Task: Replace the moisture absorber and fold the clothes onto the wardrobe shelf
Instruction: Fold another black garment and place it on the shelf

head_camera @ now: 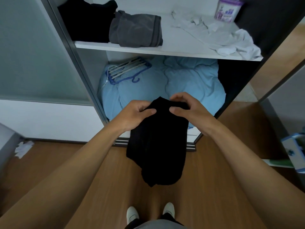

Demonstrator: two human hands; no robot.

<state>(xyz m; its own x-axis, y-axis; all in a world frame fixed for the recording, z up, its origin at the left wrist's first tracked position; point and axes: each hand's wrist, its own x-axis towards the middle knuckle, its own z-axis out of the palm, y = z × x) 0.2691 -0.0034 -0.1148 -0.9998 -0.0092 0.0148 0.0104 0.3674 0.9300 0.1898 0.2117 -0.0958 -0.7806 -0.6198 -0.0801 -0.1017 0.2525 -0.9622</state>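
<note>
Two bare forearms reach up from the lower corners of the frame to the hands at centre, above a pair of white shoes (132, 214) on the wooden floor (214, 179). Left hand (140, 113) and right hand (186, 108) sit close together, each pinching the top edge of a black garment (158, 146) between thumb and curled fingers. It hangs down from them in a long, partly folded strip, in front of the open wardrobe.

Across the upper part of the frame runs a white wardrobe shelf (165, 50). At its left end lies a black pile of clothes (87, 22), with a folded grey garment (137, 31) just beside it. Toward the right a white garment (227, 40) lies crumpled and unfolded, spilling to the shelf's front edge. Behind it, in the upper right, stands the moisture absorber (228, 9), a white tub with a purple lid and label.

Below the shelf a pale blue duvet (189, 80) fills the compartment, and a blue multi-bar hanger (128, 70) rests on its left side. A frosted sliding door (33, 55) covers the left of the frame
</note>
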